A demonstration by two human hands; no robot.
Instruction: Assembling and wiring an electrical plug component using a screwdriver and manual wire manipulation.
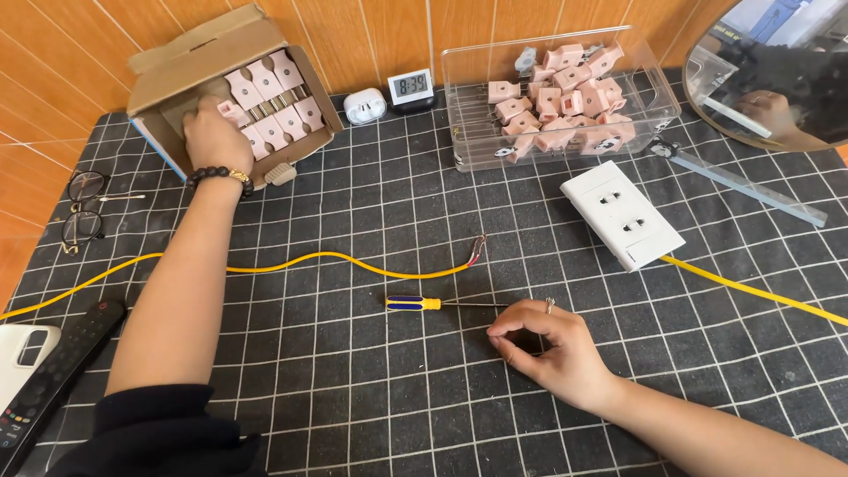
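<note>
Pink plugs in the cardboard box are being grasped by the left hand; beside the screwdriver, the right hand is pinching shut, empty.

Left hand outstretched, right hand curled

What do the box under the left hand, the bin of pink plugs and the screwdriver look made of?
Box: brown corrugated cardboard, matte, creased flaps. Bin: clear hard plastic, glossy; the pink plugs show through. Screwdriver: yellow-and-blue handle, probably plastic; thin dark shaft, likely metal.
</note>
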